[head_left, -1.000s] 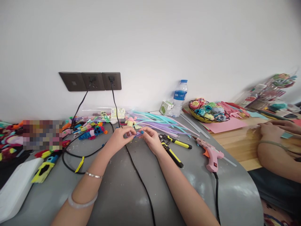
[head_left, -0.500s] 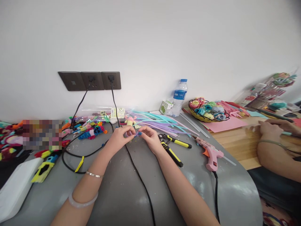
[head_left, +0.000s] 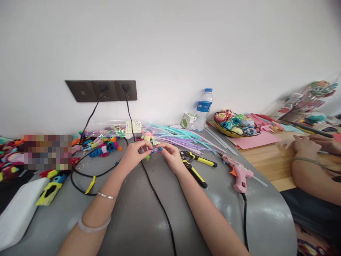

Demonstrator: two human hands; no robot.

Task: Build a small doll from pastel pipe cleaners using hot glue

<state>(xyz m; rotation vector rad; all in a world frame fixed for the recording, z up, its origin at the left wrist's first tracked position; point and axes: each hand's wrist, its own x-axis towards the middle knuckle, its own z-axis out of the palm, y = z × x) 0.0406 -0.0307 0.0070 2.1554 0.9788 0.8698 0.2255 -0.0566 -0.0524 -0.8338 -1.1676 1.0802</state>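
Both hands meet just above the grey worktop [head_left: 138, 220], in front of the fan of pastel purple and teal pipe cleaners [head_left: 183, 139]. The left hand [head_left: 133, 155] and right hand [head_left: 170, 155] each pinch one end of a small lilac fuzzy pipe-cleaner piece [head_left: 154, 150], fingertips closed on it, apparently so it can be bent between them. Yellow-handled black pliers [head_left: 195, 167] and a pink glue gun [head_left: 238, 172] lie right of that fan, within reach.
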